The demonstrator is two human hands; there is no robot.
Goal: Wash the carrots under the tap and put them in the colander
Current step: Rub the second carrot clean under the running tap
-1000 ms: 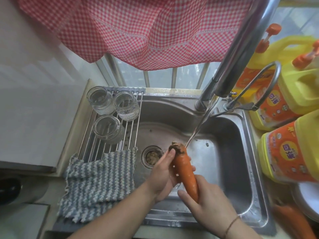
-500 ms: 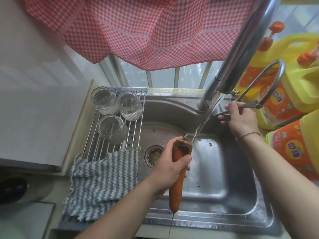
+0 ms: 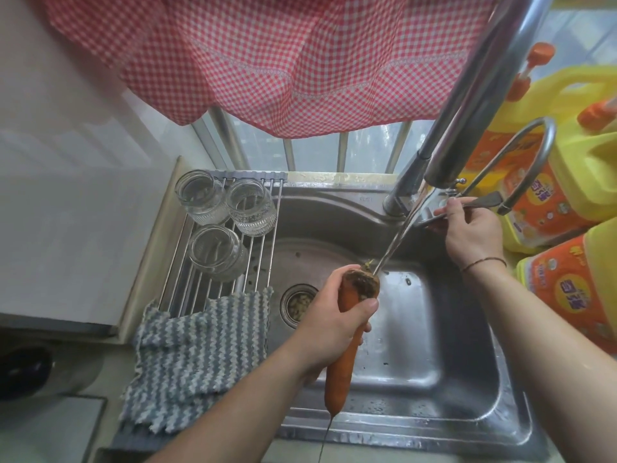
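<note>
Carrot (image 3: pixel 347 332) held under tap (image 3: pixel 467 105); yellow jugs' (image 3: pixel 574 289) label writing unreadable.

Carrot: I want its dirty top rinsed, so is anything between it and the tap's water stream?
Nothing visible is. The water stream falls freely from the tap spout onto the top of the carrot, which the left hand grips lower down. The right hand is off to the side, on the tap handle.
</note>
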